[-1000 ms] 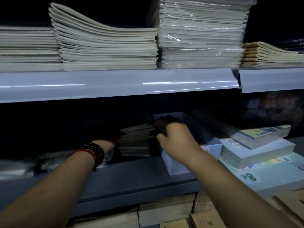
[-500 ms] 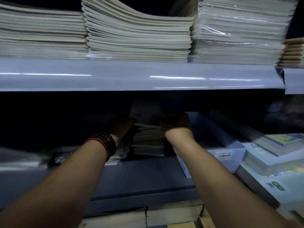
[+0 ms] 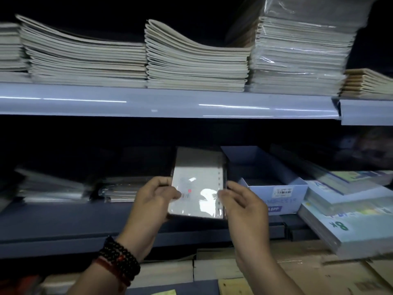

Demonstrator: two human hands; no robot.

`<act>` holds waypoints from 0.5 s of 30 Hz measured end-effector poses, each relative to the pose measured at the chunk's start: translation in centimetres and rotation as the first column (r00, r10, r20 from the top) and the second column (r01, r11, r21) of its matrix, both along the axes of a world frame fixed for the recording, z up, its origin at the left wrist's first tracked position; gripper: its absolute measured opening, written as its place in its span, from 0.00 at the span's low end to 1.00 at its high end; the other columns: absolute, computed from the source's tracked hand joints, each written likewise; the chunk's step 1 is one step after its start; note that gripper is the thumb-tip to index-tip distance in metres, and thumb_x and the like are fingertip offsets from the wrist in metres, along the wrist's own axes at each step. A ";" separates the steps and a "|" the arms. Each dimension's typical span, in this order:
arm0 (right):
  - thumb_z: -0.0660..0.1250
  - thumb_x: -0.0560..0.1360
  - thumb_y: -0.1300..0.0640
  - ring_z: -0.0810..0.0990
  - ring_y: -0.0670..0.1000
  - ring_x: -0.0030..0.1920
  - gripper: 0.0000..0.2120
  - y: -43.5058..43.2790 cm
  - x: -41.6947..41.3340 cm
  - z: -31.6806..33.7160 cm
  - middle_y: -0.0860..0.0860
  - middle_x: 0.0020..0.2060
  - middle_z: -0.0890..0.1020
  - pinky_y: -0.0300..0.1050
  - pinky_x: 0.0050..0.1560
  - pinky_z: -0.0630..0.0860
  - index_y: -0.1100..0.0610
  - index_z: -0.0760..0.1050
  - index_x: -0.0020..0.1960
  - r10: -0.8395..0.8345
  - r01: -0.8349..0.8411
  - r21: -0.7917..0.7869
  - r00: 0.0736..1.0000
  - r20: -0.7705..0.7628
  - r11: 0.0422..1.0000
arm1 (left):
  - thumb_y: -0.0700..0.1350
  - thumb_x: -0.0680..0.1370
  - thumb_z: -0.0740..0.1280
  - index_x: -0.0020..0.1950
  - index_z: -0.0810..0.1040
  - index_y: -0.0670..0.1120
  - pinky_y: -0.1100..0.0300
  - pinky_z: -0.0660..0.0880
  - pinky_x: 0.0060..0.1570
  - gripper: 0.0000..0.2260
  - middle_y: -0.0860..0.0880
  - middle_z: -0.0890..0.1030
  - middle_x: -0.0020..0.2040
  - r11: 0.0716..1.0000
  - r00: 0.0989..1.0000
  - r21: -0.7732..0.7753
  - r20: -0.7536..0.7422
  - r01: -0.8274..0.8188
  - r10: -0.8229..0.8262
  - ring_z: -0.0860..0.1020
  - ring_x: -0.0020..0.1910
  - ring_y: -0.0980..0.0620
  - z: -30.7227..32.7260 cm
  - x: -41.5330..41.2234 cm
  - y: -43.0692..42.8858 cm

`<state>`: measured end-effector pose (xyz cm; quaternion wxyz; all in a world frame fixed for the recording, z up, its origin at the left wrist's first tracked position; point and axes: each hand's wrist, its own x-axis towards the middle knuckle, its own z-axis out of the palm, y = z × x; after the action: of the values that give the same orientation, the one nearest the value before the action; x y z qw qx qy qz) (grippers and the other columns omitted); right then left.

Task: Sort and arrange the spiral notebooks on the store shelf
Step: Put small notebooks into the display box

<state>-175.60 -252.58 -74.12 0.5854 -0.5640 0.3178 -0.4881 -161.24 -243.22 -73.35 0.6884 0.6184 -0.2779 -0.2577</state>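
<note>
A small plastic-wrapped notebook pack [image 3: 197, 184], white with punched holes down its right edge and a barcode sticker, is held tilted in front of the middle shelf [image 3: 63, 222]. My left hand [image 3: 152, 201] grips its left edge with the thumb on the front. My right hand [image 3: 242, 206] grips its right edge. A low stack of wrapped dark notebooks [image 3: 119, 190] lies on the shelf to the left, behind my left hand.
A light blue open cardboard box [image 3: 274, 192] stands just right of the held pack. Stacks of blue-green pads [image 3: 348, 211] lie further right. The upper shelf [image 3: 170, 103] carries tall piles of thin exercise books. Cardboard boxes [image 3: 297, 271] sit below.
Both hands were reaching deep into the dark shelf around a stack. They have drawn back toward me, holding the wrapped pack out in front of the shelf.
</note>
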 end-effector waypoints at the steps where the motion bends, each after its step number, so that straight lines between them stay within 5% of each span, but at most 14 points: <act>1: 0.71 0.77 0.61 0.84 0.39 0.43 0.11 0.6 -0.4 -0.2 0.41 0.41 0.87 0.29 0.40 0.77 0.48 0.81 0.55 0.024 -0.025 0.003 1.000 0.019 1.000 | 0.38 0.77 0.67 0.50 0.80 0.43 0.44 0.78 0.52 0.04 0.45 0.87 0.49 1.000 1.000 -0.007 0.014 0.002 -0.002 0.83 0.50 0.43 -0.2 -0.4 0.6; 7: 0.71 0.76 0.61 0.85 0.48 0.44 0.11 1.8 -1.5 -0.4 0.48 0.41 0.87 0.43 0.47 0.82 0.46 0.85 0.43 0.051 -0.050 -0.038 0.999 0.019 0.998 | 0.35 0.78 0.69 0.59 0.82 0.47 0.45 0.81 0.52 0.12 0.41 0.86 0.51 0.995 0.994 -0.006 0.054 0.097 -0.097 0.85 0.50 0.41 -0.9 -1.5 2.5; 12: 0.73 0.75 0.58 0.85 0.46 0.45 0.06 1.4 -2.2 -0.1 0.46 0.43 0.86 0.38 0.43 0.81 0.47 0.85 0.46 0.073 -0.072 -0.093 0.997 0.015 0.993 | 0.44 0.79 0.69 0.54 0.84 0.47 0.62 0.81 0.44 0.07 0.48 0.87 0.49 0.997 0.994 -0.067 0.110 0.035 -0.028 0.85 0.49 0.50 -0.5 -1.9 3.0; 15: 0.74 0.74 0.56 0.83 0.45 0.45 0.06 1.0 -2.4 -0.1 0.46 0.44 0.85 0.39 0.46 0.80 0.45 0.84 0.48 0.030 -0.033 -0.195 0.999 -0.018 0.980 | 0.50 0.74 0.73 0.53 0.86 0.53 0.61 0.79 0.48 0.09 0.52 0.86 0.50 0.993 0.974 -0.112 0.217 -0.041 0.064 0.84 0.49 0.55 -0.6 -1.3 3.2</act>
<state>-177.98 -251.56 -74.23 0.5323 -0.6275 0.2637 -0.5033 -162.54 -240.07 -73.91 0.6920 0.6127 -0.3493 -0.1541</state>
